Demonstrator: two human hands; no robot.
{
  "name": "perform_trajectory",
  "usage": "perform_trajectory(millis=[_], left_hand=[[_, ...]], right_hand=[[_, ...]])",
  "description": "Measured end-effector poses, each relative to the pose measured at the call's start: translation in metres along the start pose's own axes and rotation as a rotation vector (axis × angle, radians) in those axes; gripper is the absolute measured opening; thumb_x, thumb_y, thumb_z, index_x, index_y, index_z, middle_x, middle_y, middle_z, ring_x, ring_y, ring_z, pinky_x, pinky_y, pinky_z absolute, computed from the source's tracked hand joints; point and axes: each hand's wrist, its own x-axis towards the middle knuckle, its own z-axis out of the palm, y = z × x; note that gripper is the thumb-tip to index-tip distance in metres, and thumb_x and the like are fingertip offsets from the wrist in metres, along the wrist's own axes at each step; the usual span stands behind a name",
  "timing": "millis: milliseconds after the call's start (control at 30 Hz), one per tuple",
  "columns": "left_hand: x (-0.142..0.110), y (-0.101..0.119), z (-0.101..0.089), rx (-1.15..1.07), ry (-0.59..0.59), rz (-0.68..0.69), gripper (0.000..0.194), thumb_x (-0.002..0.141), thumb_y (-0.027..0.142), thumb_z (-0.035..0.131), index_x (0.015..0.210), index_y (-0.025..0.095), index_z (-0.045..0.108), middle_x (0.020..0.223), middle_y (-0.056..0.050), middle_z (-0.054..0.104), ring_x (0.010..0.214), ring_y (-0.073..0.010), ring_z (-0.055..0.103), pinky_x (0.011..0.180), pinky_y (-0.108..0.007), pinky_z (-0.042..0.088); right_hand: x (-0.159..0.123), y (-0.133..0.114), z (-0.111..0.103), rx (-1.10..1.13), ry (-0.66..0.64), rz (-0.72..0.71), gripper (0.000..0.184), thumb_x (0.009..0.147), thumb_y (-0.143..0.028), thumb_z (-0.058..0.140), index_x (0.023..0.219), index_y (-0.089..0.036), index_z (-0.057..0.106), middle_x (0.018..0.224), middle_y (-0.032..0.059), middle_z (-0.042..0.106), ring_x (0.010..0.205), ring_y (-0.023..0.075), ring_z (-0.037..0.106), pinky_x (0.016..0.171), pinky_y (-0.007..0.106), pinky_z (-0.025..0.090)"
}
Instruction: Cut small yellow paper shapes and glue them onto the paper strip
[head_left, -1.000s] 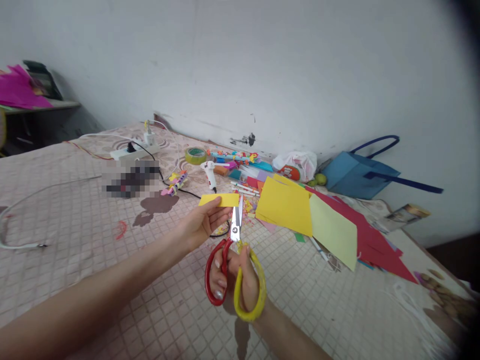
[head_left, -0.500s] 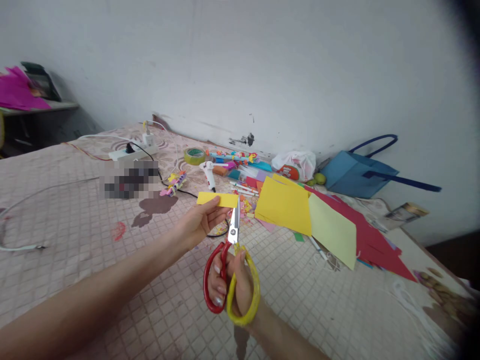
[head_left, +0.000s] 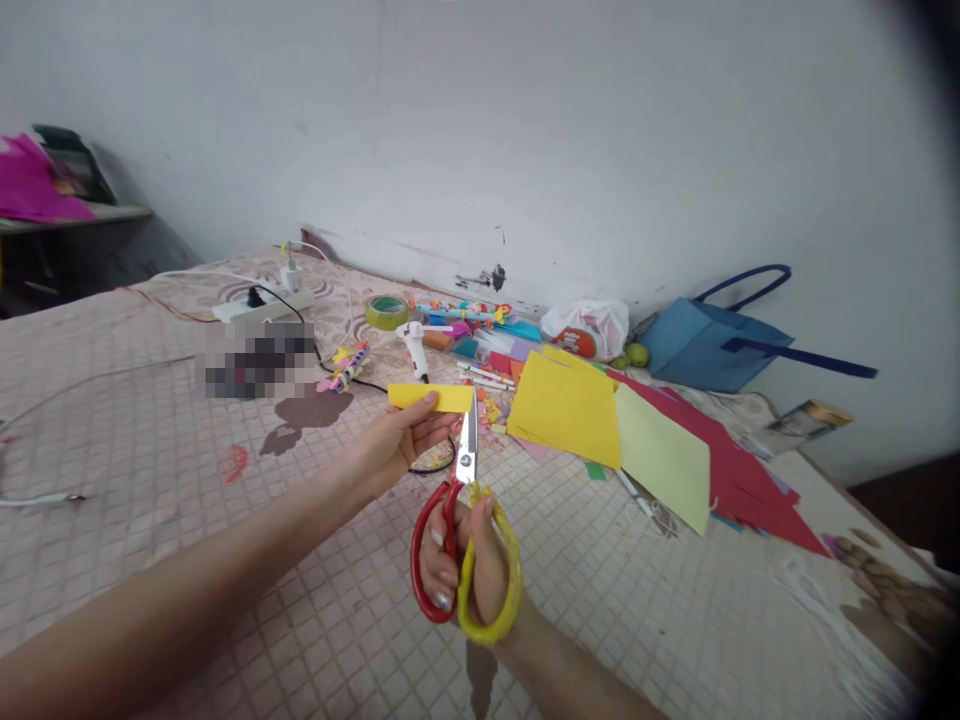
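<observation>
A narrow yellow paper strip (head_left: 453, 399) is pinched between the thumb and fingers of my left hand (head_left: 397, 440), held above the table. My right hand (head_left: 465, 565) grips a pair of scissors (head_left: 466, 462) with one red and one yellow handle, fingers through the loops. The blades point away from me and meet the strip's right end, nearly closed there. Whether they have cut into the paper I cannot tell. Just beyond the strip stands a white hot glue gun (head_left: 413, 350), and small coloured paper scraps (head_left: 491, 410) lie to the right of the blades.
Yellow sheets (head_left: 566, 410), a pale green sheet (head_left: 664, 455) and red sheets (head_left: 750, 490) lie on the right. A roll of tape (head_left: 386, 312), a power strip (head_left: 262, 303) with cords and a blue bag (head_left: 712, 345) stand further back, near the wall.
The scissor handles are slightly closer together, and the blades have closed a little at the strip's right end. Both hands keep their hold; the whole view has shifted slightly.
</observation>
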Motion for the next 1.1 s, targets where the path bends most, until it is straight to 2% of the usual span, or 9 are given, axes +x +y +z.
perform_trajectory(millis=[233, 600, 900, 1100], left_hand=[[0.003, -0.001, -0.005, 0.025, -0.066, 0.021, 0.012, 0.084, 0.010, 0.052, 0.086, 0.008, 0.063, 0.077, -0.011, 0.072, 0.067, -0.0144, 0.069, 0.064, -0.019, 0.057], [0.006, -0.003, -0.007, 0.024, -0.042, 0.006, 0.009, 0.083, 0.010, 0.054, 0.084, 0.008, 0.063, 0.076, -0.010, 0.072, 0.066, -0.0137, 0.069, 0.064, -0.019, 0.057], [0.007, -0.002, -0.009, 0.043, -0.045, 0.006, 0.008, 0.083, 0.011, 0.055, 0.083, 0.009, 0.063, 0.078, -0.009, 0.072, 0.068, -0.0133, 0.069, 0.064, -0.018, 0.057], [0.006, -0.005, -0.009, 0.080, -0.034, 0.014, 0.009, 0.082, 0.013, 0.057, 0.087, 0.009, 0.063, 0.078, -0.009, 0.072, 0.067, -0.0133, 0.069, 0.065, -0.018, 0.057]], right_hand=[[-0.001, 0.001, 0.000, 0.023, 0.019, -0.016, 0.058, 0.067, -0.076, 0.046, 0.065, -0.018, 0.047, 0.039, -0.0092, 0.036, 0.031, 0.0038, 0.026, 0.031, 0.015, 0.021], [0.004, 0.000, -0.010, 0.033, -0.060, -0.014, 0.058, 0.070, -0.075, 0.044, 0.063, -0.018, 0.049, 0.036, -0.0086, 0.036, 0.028, 0.0049, 0.027, 0.029, 0.016, 0.023], [0.003, 0.004, -0.011, 0.025, -0.029, -0.041, 0.058, 0.072, -0.074, 0.041, 0.062, -0.018, 0.048, 0.038, -0.0089, 0.033, 0.028, 0.0038, 0.026, 0.029, 0.014, 0.020], [0.004, -0.005, -0.008, 0.034, -0.041, 0.004, 0.057, 0.070, -0.075, 0.043, 0.062, -0.018, 0.049, 0.036, -0.0084, 0.034, 0.028, 0.0055, 0.028, 0.029, 0.016, 0.025]])
